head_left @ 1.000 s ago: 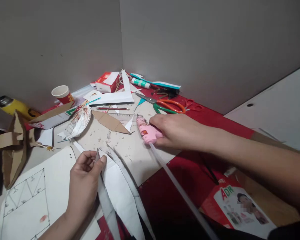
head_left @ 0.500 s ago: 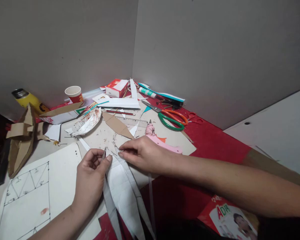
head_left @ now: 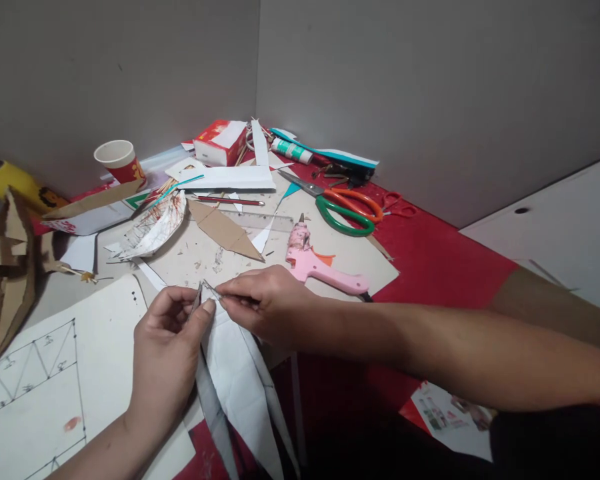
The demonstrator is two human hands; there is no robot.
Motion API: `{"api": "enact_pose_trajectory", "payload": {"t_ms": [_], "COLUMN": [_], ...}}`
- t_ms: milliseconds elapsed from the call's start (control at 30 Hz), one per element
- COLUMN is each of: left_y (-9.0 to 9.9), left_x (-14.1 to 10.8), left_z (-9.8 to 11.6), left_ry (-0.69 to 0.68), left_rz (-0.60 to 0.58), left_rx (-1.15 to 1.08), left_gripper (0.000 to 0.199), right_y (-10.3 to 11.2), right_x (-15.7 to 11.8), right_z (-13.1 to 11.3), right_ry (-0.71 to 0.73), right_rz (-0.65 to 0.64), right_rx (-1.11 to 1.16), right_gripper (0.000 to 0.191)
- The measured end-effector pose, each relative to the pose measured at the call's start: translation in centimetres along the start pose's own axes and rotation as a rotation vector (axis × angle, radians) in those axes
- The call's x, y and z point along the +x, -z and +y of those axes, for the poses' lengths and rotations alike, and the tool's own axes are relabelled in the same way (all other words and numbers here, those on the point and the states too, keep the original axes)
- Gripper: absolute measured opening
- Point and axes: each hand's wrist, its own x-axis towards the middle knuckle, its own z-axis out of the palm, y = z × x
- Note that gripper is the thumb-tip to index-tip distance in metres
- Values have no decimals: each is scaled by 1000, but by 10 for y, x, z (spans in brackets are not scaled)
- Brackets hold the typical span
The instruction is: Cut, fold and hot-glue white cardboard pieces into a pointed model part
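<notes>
A white folded paper or card piece (head_left: 240, 380) with long side strips narrows to a tip in the middle of the view. My left hand (head_left: 173, 340) pinches its left edge near the tip, thumb on the white face. My right hand (head_left: 265, 300) pinches the right strip just beside the tip, fingers closed. The two side strips come close together at the tip and spread apart lower down. Beyond my right hand lies a pink glue gun (head_left: 320, 267).
Green-and-orange scissors (head_left: 347, 213), a ruler (head_left: 270, 221) and a leaf-shaped cardboard piece (head_left: 225, 230) lie beyond my hands. A paper cup (head_left: 117, 163), yellow bottle (head_left: 15, 183) and cardboard boat shape (head_left: 10, 287) stand left, near a drawn sheet (head_left: 110, 347).
My right hand has brought the right strip in against the tip, closing the gap there. The view has shifted, so the tabletop things sit higher and those at left further left.
</notes>
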Motion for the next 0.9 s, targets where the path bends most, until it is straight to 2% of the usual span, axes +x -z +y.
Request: {"api": "enact_pose_trajectory", "payload": {"t_ms": [400, 667, 900], "left_y": [-6, -5, -7], "left_x": [-1, -1, -5], "left_z": [6, 4, 5], "left_ry": [28, 33, -6], "left_rz": [60, 68, 148], "left_rx": [122, 92, 125], "left_gripper": [23, 25, 18], "right_y": [3, 1, -1], "right_x": [-1, -4, -4], "right_z": [1, -1, -4], "right_ry": [-21, -135, -112], "right_rz": [-21, 47, 79], "right_rx": [38, 170, 181], "right_gripper": [17, 12, 12]}}
